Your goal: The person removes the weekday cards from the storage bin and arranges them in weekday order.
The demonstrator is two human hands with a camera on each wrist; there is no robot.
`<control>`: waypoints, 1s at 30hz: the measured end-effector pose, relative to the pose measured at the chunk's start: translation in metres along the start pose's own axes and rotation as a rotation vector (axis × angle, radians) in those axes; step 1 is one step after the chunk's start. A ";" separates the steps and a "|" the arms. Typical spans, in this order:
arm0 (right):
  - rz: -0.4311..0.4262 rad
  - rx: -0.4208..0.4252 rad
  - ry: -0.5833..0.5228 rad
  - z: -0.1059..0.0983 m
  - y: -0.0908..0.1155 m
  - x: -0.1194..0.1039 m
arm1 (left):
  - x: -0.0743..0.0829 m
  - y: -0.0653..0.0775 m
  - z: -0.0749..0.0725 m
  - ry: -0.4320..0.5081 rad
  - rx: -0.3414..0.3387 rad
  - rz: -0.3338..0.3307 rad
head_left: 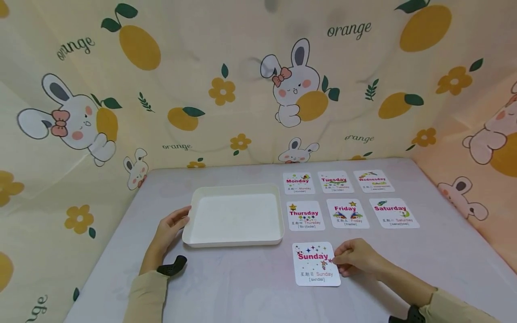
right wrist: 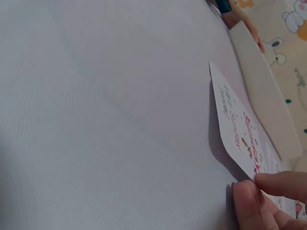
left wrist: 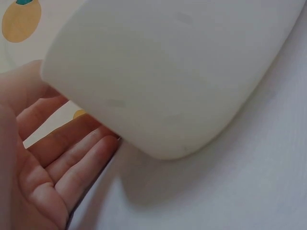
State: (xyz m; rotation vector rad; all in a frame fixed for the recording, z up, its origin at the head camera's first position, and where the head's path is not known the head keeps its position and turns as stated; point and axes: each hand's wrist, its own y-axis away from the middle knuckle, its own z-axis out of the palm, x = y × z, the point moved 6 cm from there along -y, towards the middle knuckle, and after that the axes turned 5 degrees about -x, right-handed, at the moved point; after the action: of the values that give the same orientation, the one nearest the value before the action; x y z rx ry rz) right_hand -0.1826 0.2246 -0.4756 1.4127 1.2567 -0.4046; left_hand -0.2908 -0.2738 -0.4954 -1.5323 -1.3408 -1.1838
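My right hand (head_left: 357,258) pinches the right edge of the white Sunday card (head_left: 316,278) between thumb and fingers. In the right wrist view the Sunday card (right wrist: 230,120) tilts over the table, with a shadow beneath it. A shallow white tray (head_left: 236,217) lies left of the cards. At its left side is my left hand (head_left: 167,231), fingers extended and touching the outer edge. In the left wrist view the tray's wall (left wrist: 158,91) hides some of the left fingertips, and the palm (left wrist: 36,187) faces the camera.
Behind the Sunday card lie two rows of day cards. Monday (head_left: 299,184), Tuesday (head_left: 335,183) and Wednesday (head_left: 373,183) form the back row; Thursday (head_left: 305,217), Friday (head_left: 348,215) and Saturday (head_left: 393,214) the front one. Patterned cloth (head_left: 250,58) encloses the table.
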 end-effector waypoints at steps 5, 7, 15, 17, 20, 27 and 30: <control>0.022 0.026 0.036 0.000 -0.001 0.001 | -0.001 0.000 -0.001 -0.001 0.006 0.014; 0.022 0.026 0.040 0.000 -0.002 0.001 | -0.002 0.000 -0.001 0.001 0.009 0.015; 0.043 0.022 0.033 0.001 -0.004 0.004 | -0.003 0.004 -0.002 -0.021 0.008 0.011; 0.034 0.014 0.036 0.001 -0.004 0.003 | -0.003 0.005 -0.002 -0.018 0.007 0.011; 0.011 -0.003 0.032 0.002 -0.004 -0.001 | -0.003 0.006 -0.002 -0.012 0.008 0.009; -0.045 -0.048 0.016 0.003 -0.006 -0.009 | -0.005 0.005 -0.003 -0.001 0.008 -0.004; -0.047 -0.041 0.012 0.003 -0.008 -0.011 | -0.004 0.003 -0.002 -0.005 0.005 -0.018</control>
State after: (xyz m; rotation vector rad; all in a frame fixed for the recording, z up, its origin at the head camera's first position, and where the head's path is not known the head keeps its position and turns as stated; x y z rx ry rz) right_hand -0.1922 0.2154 -0.4711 1.3549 1.3031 -0.4007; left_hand -0.2881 -0.2775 -0.4980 -1.5240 -1.3624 -1.1877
